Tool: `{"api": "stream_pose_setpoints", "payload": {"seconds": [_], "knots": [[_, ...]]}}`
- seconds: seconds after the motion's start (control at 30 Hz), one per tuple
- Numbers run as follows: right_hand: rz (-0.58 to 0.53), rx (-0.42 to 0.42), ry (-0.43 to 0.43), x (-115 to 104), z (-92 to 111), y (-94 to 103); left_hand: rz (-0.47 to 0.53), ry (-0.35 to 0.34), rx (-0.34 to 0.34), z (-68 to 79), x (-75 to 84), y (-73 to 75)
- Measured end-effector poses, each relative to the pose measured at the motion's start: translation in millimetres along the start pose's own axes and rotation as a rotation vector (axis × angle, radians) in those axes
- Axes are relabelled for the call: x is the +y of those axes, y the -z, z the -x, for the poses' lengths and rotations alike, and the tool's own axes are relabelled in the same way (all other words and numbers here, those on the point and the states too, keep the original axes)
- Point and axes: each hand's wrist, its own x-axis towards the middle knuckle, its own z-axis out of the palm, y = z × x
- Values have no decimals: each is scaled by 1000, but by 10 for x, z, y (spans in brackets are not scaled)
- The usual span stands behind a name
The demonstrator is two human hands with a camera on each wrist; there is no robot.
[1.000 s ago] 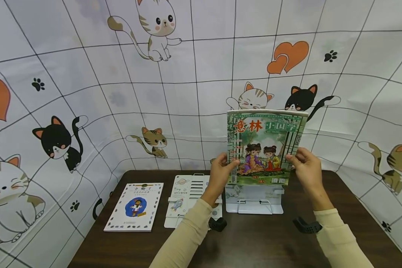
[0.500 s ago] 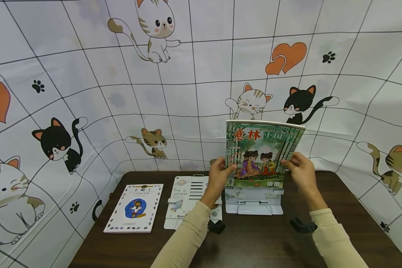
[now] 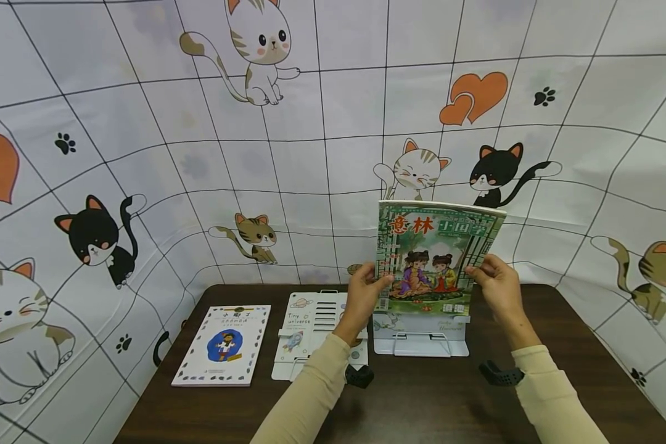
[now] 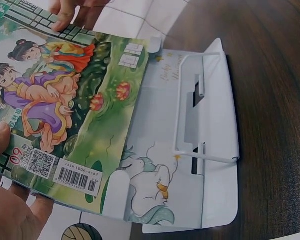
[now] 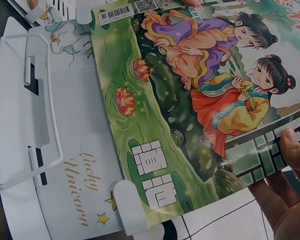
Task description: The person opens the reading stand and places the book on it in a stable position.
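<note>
A magazine (image 3: 422,271) with a green cover and two drawn children stands almost upright in both hands. My left hand (image 3: 362,301) grips its left edge, thumb on the cover and fingers behind. On the opposite edge, my right hand (image 3: 499,295) pinches it the same way. Behind and below is a white book stand (image 3: 422,345) with a unicorn print and a wire page holder (image 4: 182,110) at its front. The magazine's lower corners meet the stand's white side tabs; one tab (image 4: 116,196) overlaps the barcode corner, another tab (image 5: 131,207) the other corner.
Left of this stand, a second white stand (image 3: 300,317) printed "Tiny universe" lies partly behind the left forearm. A white book (image 3: 241,364) with a blue picture lies farther left on the dark wooden table (image 3: 416,401). A cat-print sheet (image 3: 333,160) hangs behind.
The magazine has come down onto the stand's upper part, its top edge lower and tipped back more. My right hand has shifted slightly left and down with it.
</note>
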Motion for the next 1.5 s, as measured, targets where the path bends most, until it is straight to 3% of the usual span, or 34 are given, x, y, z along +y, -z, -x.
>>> {"api": "stream_pose_setpoints", "payload": {"seconds": [0.23, 0.43, 0.7, 0.93, 1.07, 1.37, 1.5], "knots": [[55, -27, -77, 68, 16, -25, 10, 21, -11, 20, -66, 5], [26, -80, -154, 145, 65, -51, -73, 3, -20, 60, -143, 24], [110, -46, -117, 248, 149, -93, -205, -66, 17, 131, -180, 40], [263, 24, -33, 334, 206, -138, -317, -122, 137, 132, -237, 21], [306, 27, -14, 380, 234, -155, -346, -129, 162, 143, -283, 32], [203, 44, -80, 394, 268, -177, -331, -106, 154, 153, -318, 52], [156, 32, -104, 391, 279, -171, -319, -126, 154, 173, -322, 73]]}}
